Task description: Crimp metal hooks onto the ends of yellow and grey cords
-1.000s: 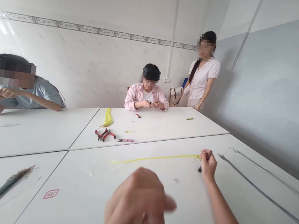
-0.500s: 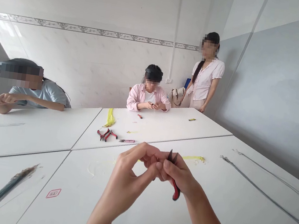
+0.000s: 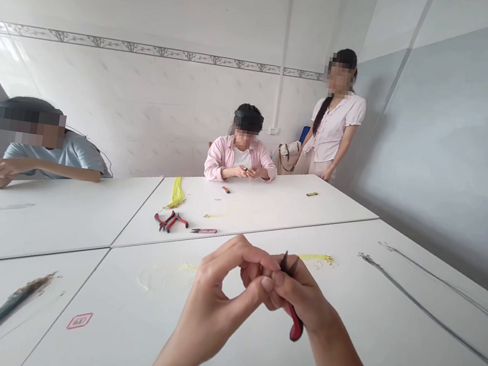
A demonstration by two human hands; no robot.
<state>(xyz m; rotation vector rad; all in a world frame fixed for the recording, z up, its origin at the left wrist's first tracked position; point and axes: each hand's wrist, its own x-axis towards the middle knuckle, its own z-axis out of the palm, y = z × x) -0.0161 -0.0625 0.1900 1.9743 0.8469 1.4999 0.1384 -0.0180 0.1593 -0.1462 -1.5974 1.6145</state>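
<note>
Looks mid-piece: right hand (image 3: 308, 292) gripping red-and-black metal pliers (image 3: 296, 328), can't tell what left hand (image 3: 221, 298) pinches, thin yellow strand bundle (image 3: 316, 257) probably pending.

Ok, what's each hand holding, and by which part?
Right hand: red-handled tool, gripped around its middle. Left hand: can't tell whether anything is held.
</note>
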